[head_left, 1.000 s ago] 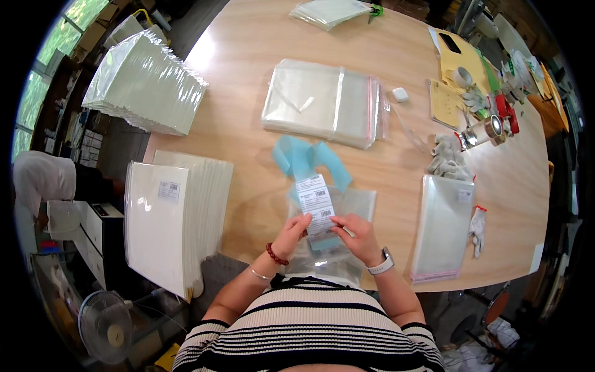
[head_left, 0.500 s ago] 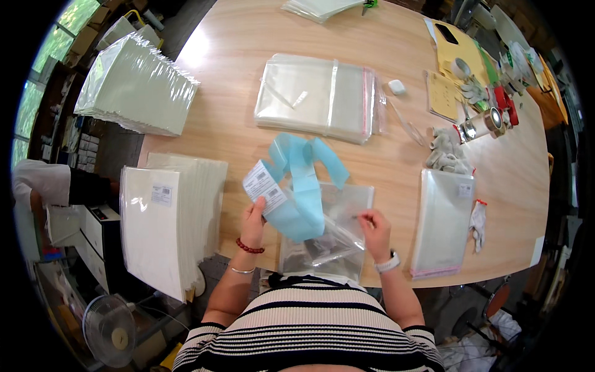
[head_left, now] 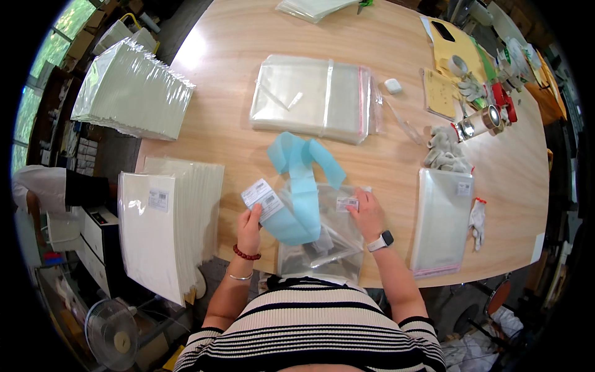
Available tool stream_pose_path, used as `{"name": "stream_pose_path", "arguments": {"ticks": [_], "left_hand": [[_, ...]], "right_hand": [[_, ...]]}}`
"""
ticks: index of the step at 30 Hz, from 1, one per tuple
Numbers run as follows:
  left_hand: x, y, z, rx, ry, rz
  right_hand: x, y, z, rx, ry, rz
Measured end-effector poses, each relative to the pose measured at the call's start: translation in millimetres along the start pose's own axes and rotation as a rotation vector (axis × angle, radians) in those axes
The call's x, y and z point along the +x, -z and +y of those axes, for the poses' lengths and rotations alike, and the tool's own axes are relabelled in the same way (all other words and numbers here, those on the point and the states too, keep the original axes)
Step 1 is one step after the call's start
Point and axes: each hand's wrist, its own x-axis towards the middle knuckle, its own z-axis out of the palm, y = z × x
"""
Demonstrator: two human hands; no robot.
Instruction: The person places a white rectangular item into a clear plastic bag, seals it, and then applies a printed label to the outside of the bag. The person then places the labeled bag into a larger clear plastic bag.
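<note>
My left hand (head_left: 250,227) is closed on the end of a light-blue label strip (head_left: 302,186), where white printed labels (head_left: 263,198) still sit on the backing. The strip loops and curls over a clear plastic bag (head_left: 347,248) lying in front of me. At the bag's upper right corner, my right hand (head_left: 367,217) has its thumb and fingers on a small white label (head_left: 347,204), against the plastic. Part of that label is covered by the fingers. Loose clear film lies folded on the lower middle of the bag.
A banded stack of clear bags (head_left: 310,96) lies beyond the strip. To the right are a labelled bag stack (head_left: 443,220), gloves (head_left: 446,150) and a glass jar (head_left: 478,126). Wrapped white stacks (head_left: 158,229) stand at the left. A person (head_left: 43,189) is at the far left.
My right hand has moved up to the bag's upper right corner, where a white label now shows under its fingers. The left hand has shifted slightly left and down with the strip.
</note>
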Motion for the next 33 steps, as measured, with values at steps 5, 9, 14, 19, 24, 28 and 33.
{"name": "stream_pose_path", "arguments": {"ticks": [5, 9, 14, 19, 24, 28, 33], "left_hand": [[0, 4, -1, 0.021, -0.023, 0.005], [2, 6, 5, 0.065, -0.071, 0.023], [5, 7, 42, 0.203, -0.26, 0.138], [9, 10, 68, 0.255, -0.674, 0.276], [-5, -5, 57, 0.3, -0.59, 0.122], [-9, -11, 11, 0.254, -0.256, -0.101], [-22, -46, -27, 0.214, -0.022, -0.302]], "right_hand": [[18, -3, 33, 0.16, 0.027, 0.073], [25, 7, 39, 0.344, -0.098, -0.123], [21, 22, 16, 0.136, 0.227, 0.123], [-8, 29, -7, 0.361, 0.173, 0.057], [-46, 17, -29, 0.4, 0.369, -0.279], [-63, 8, -36, 0.386, 0.418, -0.738], [-23, 27, -44, 0.942, -0.202, -0.324]]}}
